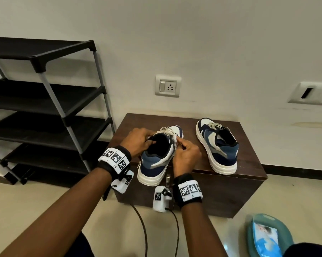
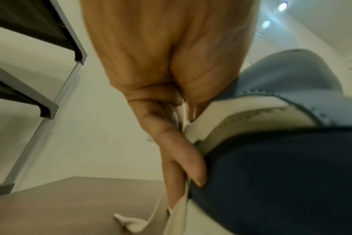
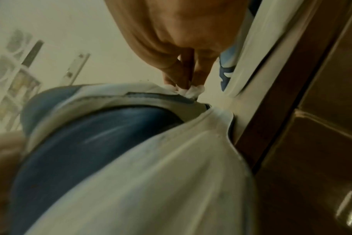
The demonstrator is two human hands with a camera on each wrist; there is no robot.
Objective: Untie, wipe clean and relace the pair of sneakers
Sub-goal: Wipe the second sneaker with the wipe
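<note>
Two navy, blue and white sneakers stand on a brown wooden box (image 1: pixel 249 164). The near sneaker (image 1: pixel 156 158) is tilted up at the box's front left, between both my hands. My left hand (image 1: pixel 148 140) is at the left side of its collar; in the left wrist view its fingers (image 2: pixel 183 159) hold a flat white lace (image 2: pixel 157 214) against the shoe's side (image 2: pixel 271 174). My right hand (image 1: pixel 180 143) pinches a bunched white lace (image 3: pixel 191 91) at the shoe's right eyelet edge (image 3: pixel 110 143). The other sneaker (image 1: pixel 217 145) sits laced to the right, untouched.
A black shoe rack (image 1: pixel 45 101) stands left of the box. A wall socket (image 1: pixel 168 86) is behind it. On the floor at the lower right lies a teal basin (image 1: pixel 252 236) with a pack of wipes (image 1: pixel 265 238). Two cables (image 1: pixel 143 225) hang from my wrists.
</note>
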